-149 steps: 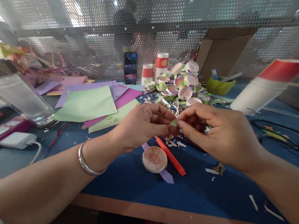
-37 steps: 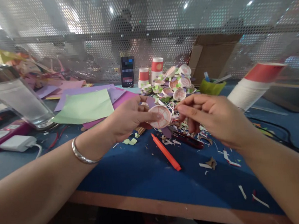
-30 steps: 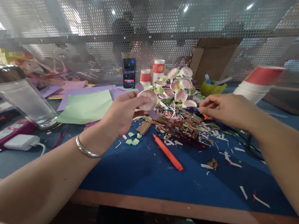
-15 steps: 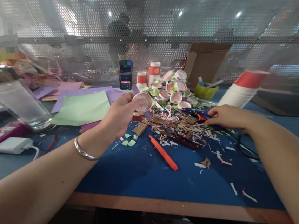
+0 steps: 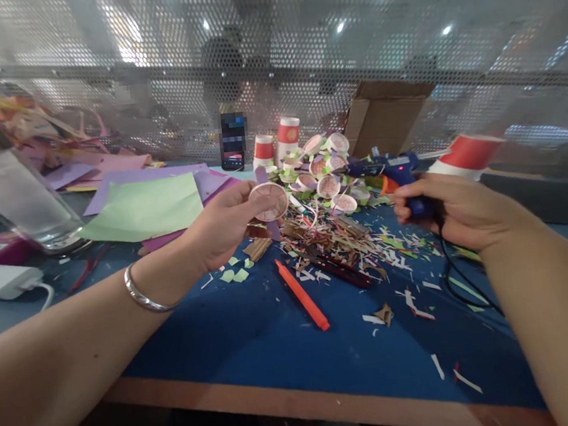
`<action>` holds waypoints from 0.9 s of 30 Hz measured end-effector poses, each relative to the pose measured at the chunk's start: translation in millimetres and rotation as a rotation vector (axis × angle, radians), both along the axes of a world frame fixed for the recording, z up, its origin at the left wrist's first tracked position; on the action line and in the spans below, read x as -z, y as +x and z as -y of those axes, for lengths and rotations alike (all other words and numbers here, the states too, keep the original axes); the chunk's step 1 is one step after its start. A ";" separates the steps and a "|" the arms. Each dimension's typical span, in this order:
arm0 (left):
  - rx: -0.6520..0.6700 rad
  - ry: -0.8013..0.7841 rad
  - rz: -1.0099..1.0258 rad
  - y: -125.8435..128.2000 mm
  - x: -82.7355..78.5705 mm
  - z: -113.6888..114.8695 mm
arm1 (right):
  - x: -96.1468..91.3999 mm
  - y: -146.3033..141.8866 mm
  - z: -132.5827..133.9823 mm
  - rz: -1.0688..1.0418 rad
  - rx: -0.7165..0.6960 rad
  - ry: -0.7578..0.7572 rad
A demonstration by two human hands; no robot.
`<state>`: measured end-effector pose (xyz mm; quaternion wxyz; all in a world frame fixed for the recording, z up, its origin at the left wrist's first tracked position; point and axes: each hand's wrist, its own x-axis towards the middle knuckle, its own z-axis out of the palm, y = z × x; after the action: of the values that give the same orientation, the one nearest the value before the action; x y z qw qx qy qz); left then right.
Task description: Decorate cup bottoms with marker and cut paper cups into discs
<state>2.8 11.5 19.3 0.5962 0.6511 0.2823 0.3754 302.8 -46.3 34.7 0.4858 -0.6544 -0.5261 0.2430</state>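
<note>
Presently, in the head view, I see the left hand at mid-frame pinching a round white paper disc with red-orange lines and purple paper tabs, thumb on its face, fingers partly hidden behind. The disc is held up over the blue tabletop. The right hand, right of centre, is wrapped around the handle of a dark blue glue gun with an orange trigger. Its nozzle points left, apart from the disc; whether the trigger is pressed, I cannot tell. A red lamp shows on the body.

Recommended handling: grip the disc near its rim, fingertips out of the nozzle's line, as the tip is probably hot. Allow the black cable, right of frame, ample slack. Avoid dipping the nozzle into the loose paper and cardboard scraps at centre; they would likely stick.
</note>
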 end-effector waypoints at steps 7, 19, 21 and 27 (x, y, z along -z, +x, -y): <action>0.001 -0.060 -0.002 -0.4 2.3 -4.0 | -16.2 -11.5 7.4 -0.548 -0.087 0.037; 0.006 -0.180 0.006 0.6 4.0 -6.9 | 2.0 -40.4 13.4 0.050 -0.373 -0.035; 0.020 -0.187 -0.009 0.6 3.9 -7.7 | 4.3 -41.5 13.1 0.112 -0.393 -0.024; 0.043 -0.156 -0.046 1.8 4.3 -6.8 | 8.1 -39.7 11.6 0.184 -0.398 0.005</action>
<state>4.6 18.3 15.0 0.6463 0.6171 0.3105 0.3243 263.1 -57.8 26.6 0.3798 -0.5557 -0.6876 0.2722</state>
